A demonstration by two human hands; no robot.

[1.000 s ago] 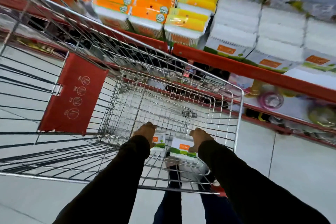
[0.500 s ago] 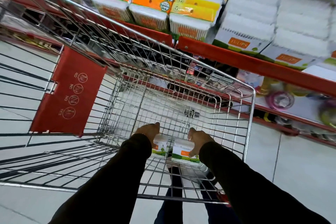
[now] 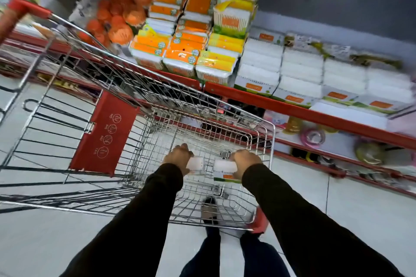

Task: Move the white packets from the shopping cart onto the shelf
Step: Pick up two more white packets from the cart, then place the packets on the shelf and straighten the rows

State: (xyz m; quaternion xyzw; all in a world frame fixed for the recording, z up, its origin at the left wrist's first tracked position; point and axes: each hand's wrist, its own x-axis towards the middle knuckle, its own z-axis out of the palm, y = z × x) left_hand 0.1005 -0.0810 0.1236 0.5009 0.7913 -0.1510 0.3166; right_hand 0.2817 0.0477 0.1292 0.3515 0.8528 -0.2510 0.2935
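Note:
Two white packets sit inside the wire shopping cart (image 3: 269,139), both lifted off its mesh floor. My left hand (image 3: 179,157) is closed on the left white packet (image 3: 196,164). My right hand (image 3: 246,161) grips the right white packet (image 3: 224,170), which has an orange and green label at its lower edge. The shelf (image 3: 292,111) with a red front edge runs behind the cart, and stacks of matching white packets (image 3: 299,74) fill its right part.
Orange and yellow packs (image 3: 186,51) and round orange items (image 3: 114,20) stand on the shelf's left part. A lower shelf holds small round items (image 3: 313,138). The cart's red child-seat flap (image 3: 105,135) stands to the left. My feet show through the cart floor on the pale tiles.
Both hands have raised the two packets a little inside the cart. The camera has tilted up, showing more of the shelf.

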